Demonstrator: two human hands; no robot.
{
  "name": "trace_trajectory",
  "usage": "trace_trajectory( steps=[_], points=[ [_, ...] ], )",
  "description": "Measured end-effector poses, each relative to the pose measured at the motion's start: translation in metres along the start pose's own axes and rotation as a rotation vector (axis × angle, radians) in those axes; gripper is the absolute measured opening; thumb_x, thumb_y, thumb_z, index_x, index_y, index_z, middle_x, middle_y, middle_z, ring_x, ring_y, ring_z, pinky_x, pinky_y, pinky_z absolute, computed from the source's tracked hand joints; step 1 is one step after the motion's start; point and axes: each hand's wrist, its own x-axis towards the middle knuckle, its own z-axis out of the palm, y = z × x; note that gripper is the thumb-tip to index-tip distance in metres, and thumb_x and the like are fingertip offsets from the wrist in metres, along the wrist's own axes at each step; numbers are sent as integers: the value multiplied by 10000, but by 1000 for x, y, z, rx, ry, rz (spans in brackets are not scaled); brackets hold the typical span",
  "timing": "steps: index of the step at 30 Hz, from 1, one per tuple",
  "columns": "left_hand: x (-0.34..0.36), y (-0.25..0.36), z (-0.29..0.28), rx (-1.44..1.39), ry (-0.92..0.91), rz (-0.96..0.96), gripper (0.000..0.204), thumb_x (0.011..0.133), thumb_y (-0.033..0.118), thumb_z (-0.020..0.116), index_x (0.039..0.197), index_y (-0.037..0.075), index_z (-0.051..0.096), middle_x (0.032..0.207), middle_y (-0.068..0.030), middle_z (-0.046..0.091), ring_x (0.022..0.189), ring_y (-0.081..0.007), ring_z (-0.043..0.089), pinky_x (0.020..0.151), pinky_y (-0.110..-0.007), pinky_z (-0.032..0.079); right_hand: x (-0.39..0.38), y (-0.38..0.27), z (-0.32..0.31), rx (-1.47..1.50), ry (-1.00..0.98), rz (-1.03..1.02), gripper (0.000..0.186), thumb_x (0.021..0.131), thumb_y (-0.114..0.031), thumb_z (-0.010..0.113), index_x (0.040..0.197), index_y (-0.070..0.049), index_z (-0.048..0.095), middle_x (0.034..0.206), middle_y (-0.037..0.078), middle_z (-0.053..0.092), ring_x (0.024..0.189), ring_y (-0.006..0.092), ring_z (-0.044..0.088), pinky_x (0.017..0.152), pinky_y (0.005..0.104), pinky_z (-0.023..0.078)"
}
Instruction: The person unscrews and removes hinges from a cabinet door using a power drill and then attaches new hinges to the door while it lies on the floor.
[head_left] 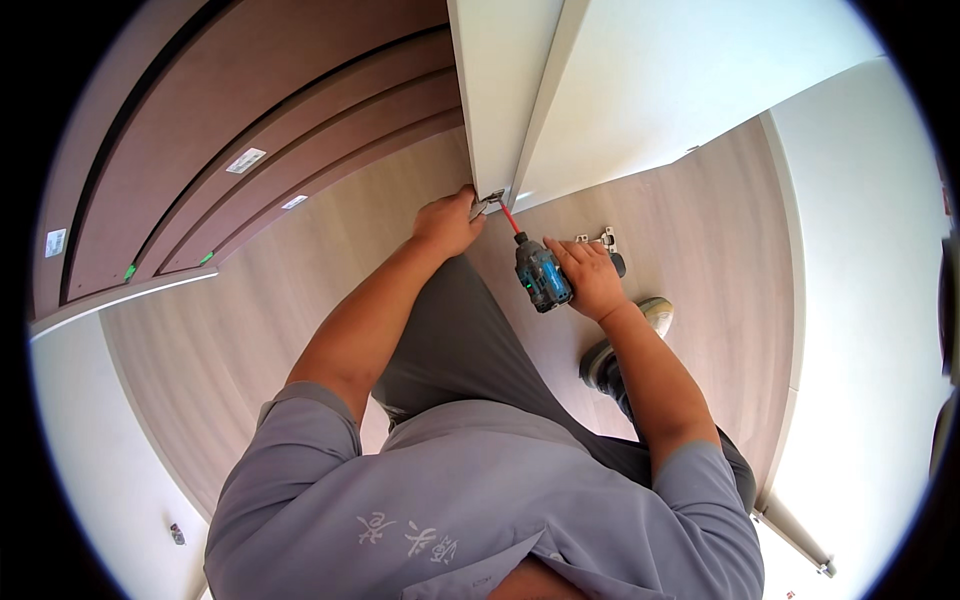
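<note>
My right hand [588, 275] is wrapped round a blue and black cordless drill driver [541, 272]. Its long red bit [510, 219] points up and left, its tip at a metal cabinet hinge [490, 198] on the lower edge of a white cabinet panel [500, 110]. Closed on the hinge's near part, my left hand [449, 221] keeps it against the panel; the fingertips are partly hidden. Beside my right hand another metal hinge [606, 240] lies on the wood-look floor, partly covered by the hand.
A large white door [680, 90] stands beside the panel. Brown drawer fronts or boards [300, 120] with labels are at the upper left. White walls [850, 250] bound the floor [280, 290]. My shoe [655, 315] is below the right hand.
</note>
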Motion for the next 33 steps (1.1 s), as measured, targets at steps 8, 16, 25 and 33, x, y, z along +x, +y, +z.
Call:
trace_trajectory(
  steps=[8,16,25,33],
  points=[
    [-1,-1,3,-4,13,-4,430,951,356,648,1275,96,537,1032,-164,747,987,-383,717,857,-500,566,-1,-2,3,-4,5,6,687,819,-105,691,1487,-125,530,1278,77,670,1162,250,644,1029,411,434],
    [-1,1,0,-11,13,6,413,947,347,649,1255,92,546,1030,-167,748,986,-386,718,851,-501,568,0,-3,2,-19,16,-6,727,762,-92,733,1465,-100,549,1265,84,676,1149,266,650,1002,411,449],
    [2,-4,5,-26,19,15,494,946,359,663,1352,112,527,996,-173,738,971,-386,711,857,-497,558,0,-6,-4,-28,-2,5,697,788,-92,707,1467,-109,548,1269,80,671,1152,260,645,1010,409,442],
    [0,-4,5,-40,27,24,491,939,353,669,1341,111,525,987,-172,735,957,-392,709,843,-503,558,1,-8,-3,-57,-30,31,660,839,-100,660,1487,-123,533,1287,72,665,1162,253,642,1030,413,435]
  ],
)
